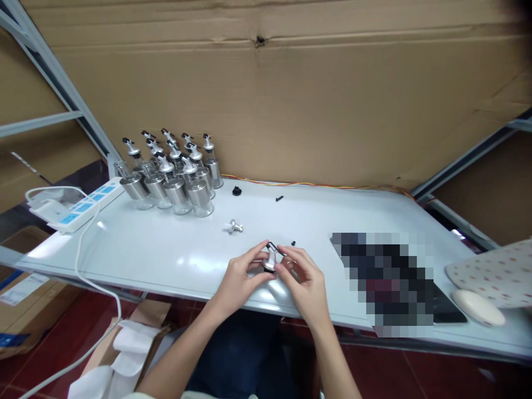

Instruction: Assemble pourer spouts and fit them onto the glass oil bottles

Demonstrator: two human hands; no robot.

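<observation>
Between my two hands, near the table's front edge, is a silver pourer spout (270,259) with a black flip cap at its tip and a dark base. My left hand (245,277) grips it from the left, thumb low and forefinger up by the cap. From the other side, my right hand (303,277) pinches the spout and touches the black cap lever. Another silver spout (234,226) without a black cap lies just beyond my left hand. Loose on the table are a black stopper (236,191), a black lever piece (279,198) and a tiny black part (293,243).
Several glass bottles with steel sleeves (199,197) stand at the back left, most with spouts on. A power strip (89,205) with a white cable is at the left edge. At right are a blurred-out dark flat object (386,282) and a cream oval object (477,307).
</observation>
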